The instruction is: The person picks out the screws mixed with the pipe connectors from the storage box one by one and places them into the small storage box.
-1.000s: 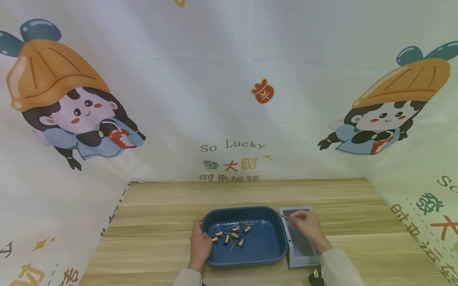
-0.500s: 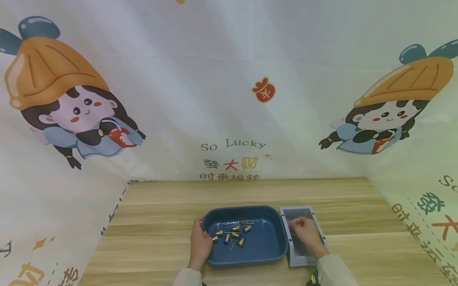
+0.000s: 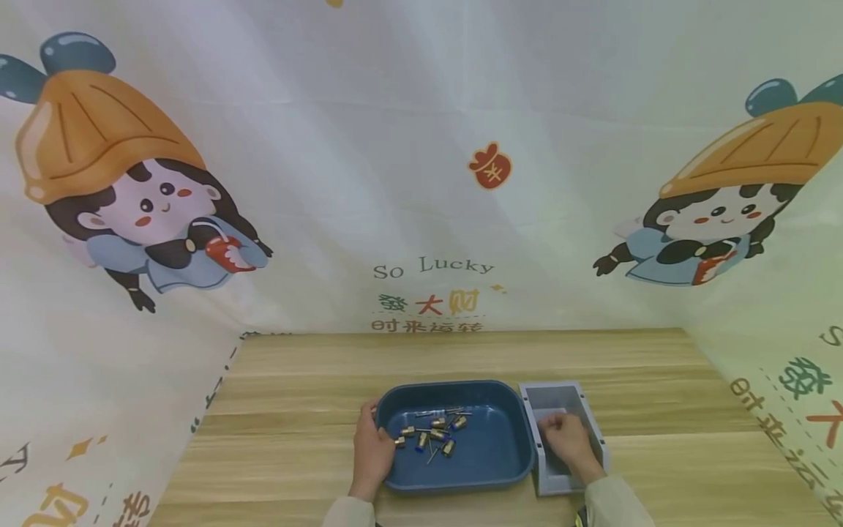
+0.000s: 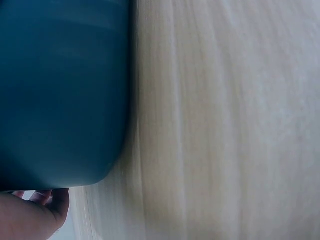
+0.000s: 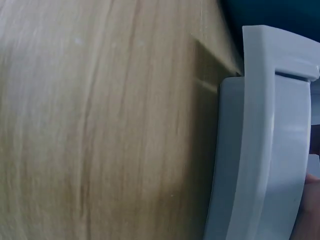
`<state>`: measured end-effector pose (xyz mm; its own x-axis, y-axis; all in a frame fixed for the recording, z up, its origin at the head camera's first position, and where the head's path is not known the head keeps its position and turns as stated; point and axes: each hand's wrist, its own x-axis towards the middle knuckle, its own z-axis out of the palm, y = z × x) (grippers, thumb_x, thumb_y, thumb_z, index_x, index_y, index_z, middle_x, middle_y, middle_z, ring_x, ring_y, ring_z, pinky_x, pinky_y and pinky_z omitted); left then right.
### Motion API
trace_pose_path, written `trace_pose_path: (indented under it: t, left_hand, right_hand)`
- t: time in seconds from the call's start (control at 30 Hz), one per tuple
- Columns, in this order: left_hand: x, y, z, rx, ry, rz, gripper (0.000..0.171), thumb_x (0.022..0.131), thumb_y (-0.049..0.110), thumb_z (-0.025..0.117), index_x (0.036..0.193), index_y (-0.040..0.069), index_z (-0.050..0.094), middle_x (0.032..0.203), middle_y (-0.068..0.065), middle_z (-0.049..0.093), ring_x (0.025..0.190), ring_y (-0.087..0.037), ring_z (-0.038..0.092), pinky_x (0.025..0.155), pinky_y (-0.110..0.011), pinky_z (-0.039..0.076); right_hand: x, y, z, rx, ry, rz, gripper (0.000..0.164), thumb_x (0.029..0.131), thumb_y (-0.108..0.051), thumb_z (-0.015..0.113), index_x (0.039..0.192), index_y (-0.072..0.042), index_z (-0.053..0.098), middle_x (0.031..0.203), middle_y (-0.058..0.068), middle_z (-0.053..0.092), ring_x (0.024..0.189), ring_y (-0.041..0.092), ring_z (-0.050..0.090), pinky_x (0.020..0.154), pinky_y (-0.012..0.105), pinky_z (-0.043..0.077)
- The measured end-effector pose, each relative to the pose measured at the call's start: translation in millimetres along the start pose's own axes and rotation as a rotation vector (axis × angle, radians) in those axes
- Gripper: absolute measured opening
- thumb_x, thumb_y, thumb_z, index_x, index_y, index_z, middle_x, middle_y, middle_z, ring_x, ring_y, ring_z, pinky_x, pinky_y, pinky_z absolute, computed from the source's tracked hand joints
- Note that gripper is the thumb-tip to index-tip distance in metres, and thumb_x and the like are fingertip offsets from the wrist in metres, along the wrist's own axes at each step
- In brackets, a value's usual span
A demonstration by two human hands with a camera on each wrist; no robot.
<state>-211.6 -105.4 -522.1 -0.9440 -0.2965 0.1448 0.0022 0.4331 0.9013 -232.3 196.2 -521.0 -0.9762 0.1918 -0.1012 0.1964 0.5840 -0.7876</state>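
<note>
In the head view my left hand (image 3: 373,450) grips the left side of a dark blue plastic tray (image 3: 490,479), thumb over the rim. Several small brass fittings (image 3: 448,447), some with blue ends, lie in the tray's left half among thin metal rods (image 3: 432,457). My right hand (image 3: 569,443) is down inside a light grey bin (image 3: 557,485) just right of the tray, its fingers curled. Whether anything is between those fingertips is hidden. The left wrist view shows the tray's outer wall (image 4: 65,100) with fingers behind its corner.
A wood-grain table (image 3: 290,410) carries both containers, which stand side by side, nearly touching. Printed cloth (image 3: 329,183) hangs behind the table and along both sides. In the right wrist view the bin's grey end wall (image 5: 265,150) rises beside the tabletop.
My right hand, which held a thin rod over the bin's left rim, has moved down into the bin; the rod is out of sight. The left hand stays on the tray. The head view has shifted slightly.
</note>
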Motion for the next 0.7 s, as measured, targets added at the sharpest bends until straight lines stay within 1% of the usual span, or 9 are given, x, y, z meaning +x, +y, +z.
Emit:
trace_pose_path:
  t: [0.1, 0.2, 0.3, 0.4, 0.7]
  left_hand:
    - [-0.3, -0.6, 0.7, 0.003, -0.003, -0.005, 0.050, 0.078, -0.018, 0.040, 0.126, -0.006, 0.045, 0.123, -0.032, 0.054, 0.116, -0.049, 0.051, 0.096, -0.060, 0.042]
    - [0.0, -1.0, 1.1, 0.004, 0.001, -0.004, 0.049, 0.078, -0.018, 0.040, 0.126, -0.006, 0.045, 0.122, -0.031, 0.055, 0.115, -0.048, 0.052, 0.096, -0.059, 0.043]
    - [-0.3, -1.3, 0.7, 0.004, 0.007, 0.000, 0.049, 0.079, -0.017, 0.041, 0.126, -0.006, 0.045, 0.121, -0.032, 0.055, 0.115, -0.048, 0.053, 0.096, -0.059, 0.043]
    - [-0.3, -1.0, 0.6, 0.005, 0.010, 0.004, 0.048, 0.079, -0.017, 0.041, 0.126, -0.006, 0.045, 0.121, -0.032, 0.055, 0.114, -0.048, 0.053, 0.096, -0.059, 0.043]
    - [-0.1, -2.0, 1.5, 0.013, 0.011, 0.000, 0.049, 0.079, -0.017, 0.042, 0.126, -0.006, 0.045, 0.123, -0.032, 0.054, 0.116, -0.049, 0.051, 0.096, -0.059, 0.042]
  right_hand:
    - [-0.6, 1.7, 1.0, -0.019, 0.019, -0.009, 0.015, 0.078, -0.003, 0.057, 0.083, 0.008, 0.065, 0.076, 0.013, 0.065, 0.072, 0.022, 0.058, 0.062, 0.028, 0.045]
    - [-1.2, 2.1, 2.1, -0.045, 0.047, -0.037, 0.015, 0.075, -0.003, 0.058, 0.080, 0.007, 0.067, 0.074, 0.014, 0.067, 0.070, 0.021, 0.059, 0.061, 0.029, 0.046]
    - [-2.0, 1.7, 3.9, -0.073, 0.071, -0.059, 0.014, 0.073, -0.003, 0.059, 0.078, 0.007, 0.068, 0.073, 0.015, 0.068, 0.067, 0.021, 0.060, 0.060, 0.030, 0.047]
    - [-2.2, 0.3, 4.8, -0.106, 0.087, -0.082, 0.014, 0.073, -0.004, 0.060, 0.076, 0.007, 0.068, 0.071, 0.016, 0.068, 0.065, 0.023, 0.061, 0.059, 0.032, 0.047]
    - [-4.0, -4.1, 4.5, -0.170, 0.097, -0.090, 0.014, 0.074, -0.005, 0.063, 0.075, 0.008, 0.069, 0.073, 0.019, 0.069, 0.068, 0.029, 0.064, 0.061, 0.038, 0.051]
